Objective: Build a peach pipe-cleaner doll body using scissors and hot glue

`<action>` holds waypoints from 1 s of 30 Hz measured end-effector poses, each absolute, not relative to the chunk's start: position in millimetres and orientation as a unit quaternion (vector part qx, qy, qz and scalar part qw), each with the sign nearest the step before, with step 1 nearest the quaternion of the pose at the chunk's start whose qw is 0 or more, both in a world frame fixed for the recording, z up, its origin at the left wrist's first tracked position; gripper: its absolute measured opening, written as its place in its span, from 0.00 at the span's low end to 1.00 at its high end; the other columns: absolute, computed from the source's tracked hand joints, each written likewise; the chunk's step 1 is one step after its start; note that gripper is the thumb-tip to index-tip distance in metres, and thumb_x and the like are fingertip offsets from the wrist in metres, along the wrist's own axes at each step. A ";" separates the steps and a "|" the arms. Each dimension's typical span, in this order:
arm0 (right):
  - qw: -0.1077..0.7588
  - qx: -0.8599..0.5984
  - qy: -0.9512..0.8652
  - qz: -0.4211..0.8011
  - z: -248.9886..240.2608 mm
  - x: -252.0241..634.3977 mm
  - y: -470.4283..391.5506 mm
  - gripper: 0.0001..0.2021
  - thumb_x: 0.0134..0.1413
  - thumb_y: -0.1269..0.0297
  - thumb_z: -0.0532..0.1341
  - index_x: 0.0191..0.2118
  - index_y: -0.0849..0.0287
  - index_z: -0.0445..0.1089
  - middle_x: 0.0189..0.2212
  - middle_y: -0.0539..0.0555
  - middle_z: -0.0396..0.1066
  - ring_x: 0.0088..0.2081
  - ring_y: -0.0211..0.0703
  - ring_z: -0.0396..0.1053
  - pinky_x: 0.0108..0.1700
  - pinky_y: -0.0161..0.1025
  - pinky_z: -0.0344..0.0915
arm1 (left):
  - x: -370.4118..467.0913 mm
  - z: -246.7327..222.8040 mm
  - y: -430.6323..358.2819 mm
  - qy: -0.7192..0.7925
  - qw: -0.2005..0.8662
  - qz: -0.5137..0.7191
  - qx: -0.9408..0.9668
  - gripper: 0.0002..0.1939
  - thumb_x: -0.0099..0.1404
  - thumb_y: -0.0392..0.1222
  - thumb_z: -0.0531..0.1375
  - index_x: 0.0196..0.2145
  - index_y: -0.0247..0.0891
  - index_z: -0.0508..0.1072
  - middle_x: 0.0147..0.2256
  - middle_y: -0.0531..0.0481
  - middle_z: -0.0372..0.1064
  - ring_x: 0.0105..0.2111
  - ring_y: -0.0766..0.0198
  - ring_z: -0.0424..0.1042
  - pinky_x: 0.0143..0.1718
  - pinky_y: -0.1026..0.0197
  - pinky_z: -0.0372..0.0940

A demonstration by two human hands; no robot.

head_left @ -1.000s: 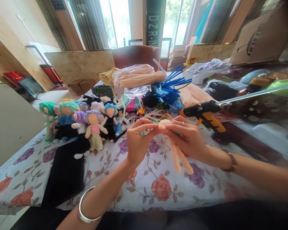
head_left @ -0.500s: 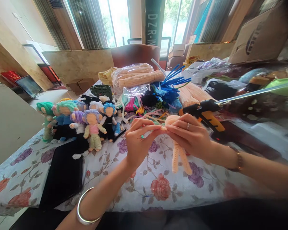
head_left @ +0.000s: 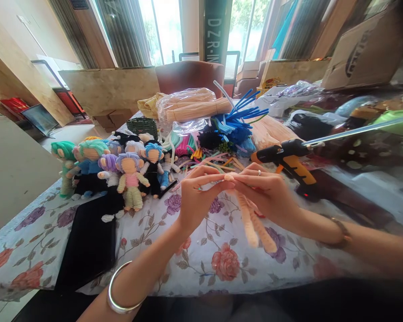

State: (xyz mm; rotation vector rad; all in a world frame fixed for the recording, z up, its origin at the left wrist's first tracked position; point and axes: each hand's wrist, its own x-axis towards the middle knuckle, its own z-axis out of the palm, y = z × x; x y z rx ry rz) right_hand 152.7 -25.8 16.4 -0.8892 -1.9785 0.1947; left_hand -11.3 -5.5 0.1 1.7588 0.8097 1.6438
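Observation:
Both hands meet above the flowered cloth, pinching a peach doll body (head_left: 250,219) made of fuzzy pipe cleaner. My left hand (head_left: 199,194) is closed, its thumb and forefinger on a small peach end of the doll. My right hand (head_left: 268,188) wraps its fingers round the doll's upper part and hides most of it. Two peach legs hang down below the right palm. Behind the hands, loose pipe cleaner pieces (head_left: 218,158) lie scattered. A black and orange glue gun (head_left: 289,156) with a clear glue stick rests right of the right hand.
Several finished dolls (head_left: 129,179) stand at the left, behind a black tablet-like slab (head_left: 87,241). Bundles of blue pipe cleaners (head_left: 235,120) and wrapped peach ones (head_left: 191,105) lie at the back. A cardboard box (head_left: 362,58) and plastic bags fill the right side.
The doll has turned between my fingers: its round head, visible before, is now hidden, and its legs swing lower and to the right. My right hand has rolled over slightly.

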 end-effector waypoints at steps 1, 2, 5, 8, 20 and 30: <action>0.457 -0.374 -0.800 0.107 16.3 153.0 -25.8 0.08 0.58 0.65 0.58 0.33 0.56 0.75 0.27 0.49 0.73 0.32 0.37 0.64 0.35 0.36 0.65 | -11.2 -0.2 -5.1 0.306 0.315 0.613 0.657 0.05 0.51 0.41 0.68 0.29 0.46 0.80 0.29 0.53 0.71 0.30 0.68 0.68 0.35 0.61 0.63; 0.447 -0.381 -0.799 0.130 16.0 153.9 -25.5 0.09 0.59 0.63 0.58 0.33 0.56 0.75 0.28 0.50 0.73 0.33 0.37 0.65 0.35 0.36 0.66 | -11.2 -0.6 -4.8 0.309 0.329 0.607 0.655 0.05 0.51 0.41 0.68 0.29 0.46 0.80 0.29 0.52 0.70 0.31 0.68 0.68 0.34 0.62 0.63; 0.409 -0.389 -0.809 0.165 13.7 160.6 -23.7 0.10 0.60 0.63 0.56 0.35 0.56 0.76 0.36 0.52 0.74 0.38 0.38 0.69 0.38 0.36 0.67 | -11.0 -1.5 -3.9 0.320 0.353 0.589 0.653 0.05 0.52 0.43 0.67 0.29 0.45 0.80 0.30 0.51 0.70 0.31 0.67 0.68 0.33 0.62 0.64; 0.340 -0.451 -0.818 0.111 7.8 174.2 -21.0 0.12 0.60 0.64 0.54 0.38 0.56 0.75 0.39 0.53 0.73 0.35 0.38 0.70 0.36 0.36 0.66 | -10.9 -1.6 -3.6 0.343 0.354 0.574 0.654 0.03 0.53 0.42 0.67 0.28 0.43 0.80 0.31 0.51 0.72 0.33 0.66 0.69 0.35 0.62 0.65; 0.002 -0.606 -0.792 -0.076 -8.2 204.9 -18.3 0.16 0.58 0.54 0.55 0.31 0.62 0.69 0.32 0.60 0.71 0.31 0.45 0.70 0.32 0.38 0.59 | -9.6 -2.4 -1.7 0.348 0.454 0.554 0.605 0.08 0.58 0.46 0.63 0.29 0.39 0.77 0.30 0.50 0.75 0.33 0.64 0.72 0.37 0.62 0.65; 0.263 -0.585 -0.738 0.210 1.7 197.2 -9.8 0.08 0.51 0.61 0.56 0.30 0.60 0.67 0.23 0.52 0.71 0.24 0.40 0.68 0.25 0.34 0.60 | -10.6 -1.9 3.3 0.306 0.517 0.572 0.559 0.11 0.52 0.48 0.67 0.27 0.38 0.75 0.29 0.50 0.74 0.30 0.66 0.70 0.34 0.64 0.65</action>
